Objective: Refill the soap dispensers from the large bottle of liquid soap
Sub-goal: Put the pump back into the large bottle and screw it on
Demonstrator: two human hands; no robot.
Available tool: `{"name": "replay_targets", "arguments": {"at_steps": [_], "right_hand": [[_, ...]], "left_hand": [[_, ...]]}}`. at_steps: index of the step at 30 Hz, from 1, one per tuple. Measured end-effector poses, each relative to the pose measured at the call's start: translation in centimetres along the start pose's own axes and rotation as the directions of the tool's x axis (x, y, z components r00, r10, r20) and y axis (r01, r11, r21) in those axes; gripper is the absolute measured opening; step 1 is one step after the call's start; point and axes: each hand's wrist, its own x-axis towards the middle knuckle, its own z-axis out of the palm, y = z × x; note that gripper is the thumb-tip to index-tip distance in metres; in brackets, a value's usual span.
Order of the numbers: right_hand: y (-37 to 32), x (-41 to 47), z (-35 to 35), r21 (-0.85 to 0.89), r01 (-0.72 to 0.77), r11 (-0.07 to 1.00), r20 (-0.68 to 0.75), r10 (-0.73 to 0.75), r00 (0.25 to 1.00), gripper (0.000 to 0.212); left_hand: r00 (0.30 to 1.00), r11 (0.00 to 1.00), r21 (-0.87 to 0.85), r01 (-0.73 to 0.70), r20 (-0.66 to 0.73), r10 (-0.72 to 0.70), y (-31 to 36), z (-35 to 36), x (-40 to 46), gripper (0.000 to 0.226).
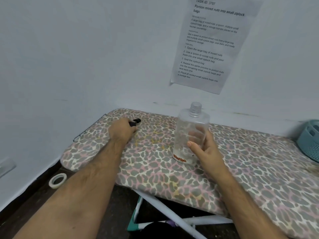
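Note:
A clear plastic dispenser bottle (191, 131) stands upright on the patterned board (241, 169), its threaded neck open with no pump on it. It looks nearly empty. My right hand (203, 147) grips the bottle from the right side, fingers behind it and thumb in front. My left hand (120, 130) rests on the board to the left and holds the black pump head (136, 121), whose tip sticks out past the fingers. No large soap bottle is in view.
The board is an ironing board with a leopard-print cover, set against a pale wall. A teal basket (310, 140) sits at the right edge. A roll of tape (57, 180) lies on the dark floor at left. A printed sheet (210, 44) hangs on the wall.

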Motion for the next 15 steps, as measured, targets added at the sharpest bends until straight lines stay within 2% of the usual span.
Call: {"name": "replay_targets", "arguments": {"at_steps": [4, 6, 8, 10, 13, 15], "right_hand": [[0.1, 0.0, 0.0, -0.001, 0.001, 1.0, 0.002, -0.001, 1.0, 0.06], [0.1, 0.0, 0.0, 0.0, -0.004, 1.0, 0.005, 0.004, 1.0, 0.06], [0.0, -0.1, 0.0, 0.002, -0.007, 1.0, 0.003, 0.007, 1.0, 0.06], [0.1, -0.2, 0.0, 0.0, -0.011, 1.0, 0.002, 0.011, 1.0, 0.059], [0.0, -0.3, 0.0, 0.005, -0.01, 1.0, 0.005, 0.01, 1.0, 0.057], [-0.1, -0.4, 0.0, 0.005, -0.011, 1.0, 0.01, 0.011, 1.0, 0.054]], "left_hand": [[0.987, 0.97, -0.197, -0.14, -0.107, 0.121, 3.4, -1.4, -0.6, 0.032], [0.975, 0.912, -0.355, -0.207, -0.147, 0.165, 5.6, -2.6, -0.9, 0.033], [0.971, 0.789, -0.566, -0.238, -0.169, 0.171, 7.8, -4.2, -1.2, 0.031], [0.966, 0.623, -0.739, -0.258, -0.18, 0.187, 10.0, -6.0, -1.5, 0.03], [0.947, 0.387, -0.874, -0.295, -0.215, 0.237, 13.2, -9.1, -2.4, 0.026], [0.934, 0.287, -0.907, -0.307, -0.231, 0.271, 15.0, -10.9, -3.3, 0.025]]}}
